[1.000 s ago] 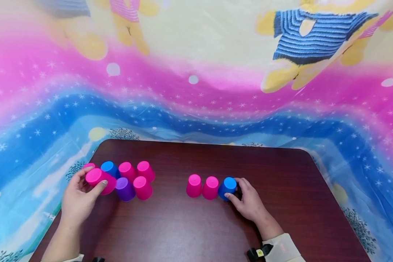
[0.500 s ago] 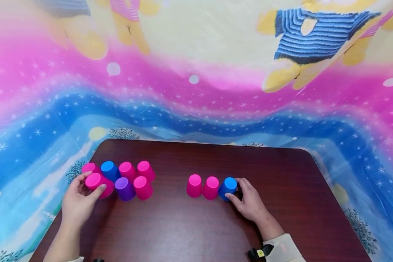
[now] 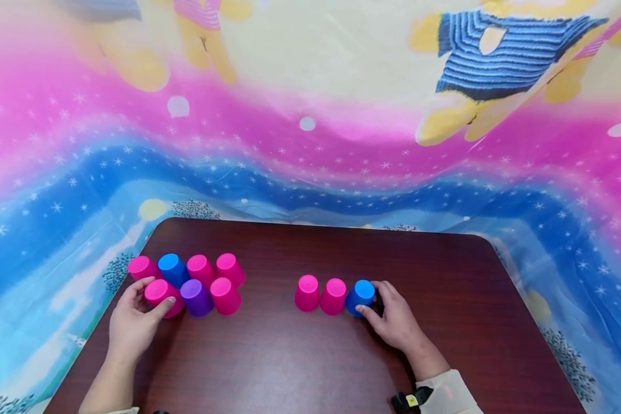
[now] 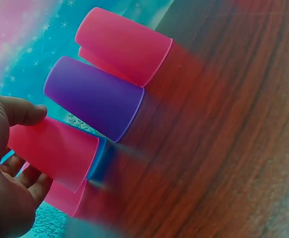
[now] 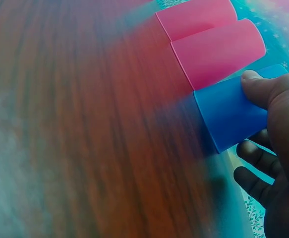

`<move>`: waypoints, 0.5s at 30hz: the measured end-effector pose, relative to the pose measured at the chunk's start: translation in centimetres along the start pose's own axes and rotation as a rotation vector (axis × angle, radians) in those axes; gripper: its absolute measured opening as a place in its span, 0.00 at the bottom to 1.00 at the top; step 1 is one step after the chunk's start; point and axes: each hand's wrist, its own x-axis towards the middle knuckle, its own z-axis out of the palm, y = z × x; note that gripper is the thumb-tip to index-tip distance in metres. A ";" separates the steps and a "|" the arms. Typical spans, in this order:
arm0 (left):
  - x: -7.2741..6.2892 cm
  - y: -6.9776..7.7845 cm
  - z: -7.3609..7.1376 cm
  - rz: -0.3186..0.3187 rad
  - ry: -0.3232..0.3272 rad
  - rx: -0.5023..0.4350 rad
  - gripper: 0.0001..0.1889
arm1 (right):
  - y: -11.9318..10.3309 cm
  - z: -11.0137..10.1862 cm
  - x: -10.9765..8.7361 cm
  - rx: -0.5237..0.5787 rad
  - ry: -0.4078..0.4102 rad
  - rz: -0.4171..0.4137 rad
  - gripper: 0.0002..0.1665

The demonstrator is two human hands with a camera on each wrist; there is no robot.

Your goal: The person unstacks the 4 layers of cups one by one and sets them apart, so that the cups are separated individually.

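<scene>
My left hand (image 3: 134, 322) grips a pink cup (image 3: 158, 292), upside down at the near left end of a two-row group. Beside that cup stands a purple cup (image 3: 196, 299), then another pink cup (image 3: 226, 296). Behind them are a pink cup (image 3: 142, 267), a blue cup (image 3: 173, 269) and two more pink ones. On the right, my right hand (image 3: 395, 319) holds a blue cup (image 3: 361, 298) between thumb and fingers. That cup is the right end of a row with two pink cups (image 3: 333, 297). In the right wrist view the blue cup (image 5: 228, 116) stands rim down on the table.
The dark brown wooden table (image 3: 269, 356) carries both cup groups, with a gap of bare wood between them. A patterned cloth (image 3: 310, 155) with bears and snowflakes hangs behind and around the table. A black wrist strap (image 3: 413, 398) sits at the right sleeve.
My left hand has lowered the pink cup and brought it slightly right, in line beside the purple cup. The back-left pink cup shows more fully. My right hand has stayed in place.
</scene>
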 end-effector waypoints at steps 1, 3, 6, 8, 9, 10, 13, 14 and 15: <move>0.0 -0.1 0.0 0.003 -0.003 -0.002 0.41 | 0.0 0.0 0.0 0.001 0.000 0.002 0.36; 0.0 -0.4 0.2 0.011 -0.007 -0.010 0.40 | 0.0 0.1 0.0 0.000 0.000 0.002 0.36; 0.1 -0.7 0.3 0.025 -0.018 -0.031 0.40 | 0.1 0.1 0.0 -0.002 -0.001 0.005 0.36; 0.1 -0.9 0.5 0.031 -0.021 -0.040 0.40 | 0.1 0.2 0.0 -0.001 -0.002 0.006 0.36; 0.2 -1.0 0.5 0.033 -0.025 -0.045 0.40 | 0.1 0.1 0.0 0.001 -0.003 0.007 0.36; 0.3 -1.0 0.6 0.034 -0.028 -0.048 0.40 | 0.0 0.1 0.0 0.004 -0.003 0.007 0.36; 0.5 -1.3 0.7 0.026 -0.034 -0.046 0.41 | 0.0 0.1 0.0 0.009 -0.001 0.005 0.35; 0.5 -1.3 0.8 0.022 -0.034 -0.041 0.41 | 0.0 0.1 0.0 0.008 0.000 0.004 0.35; 0.6 -1.3 0.8 0.018 -0.035 -0.033 0.41 | 0.0 0.1 0.0 0.007 0.001 0.004 0.35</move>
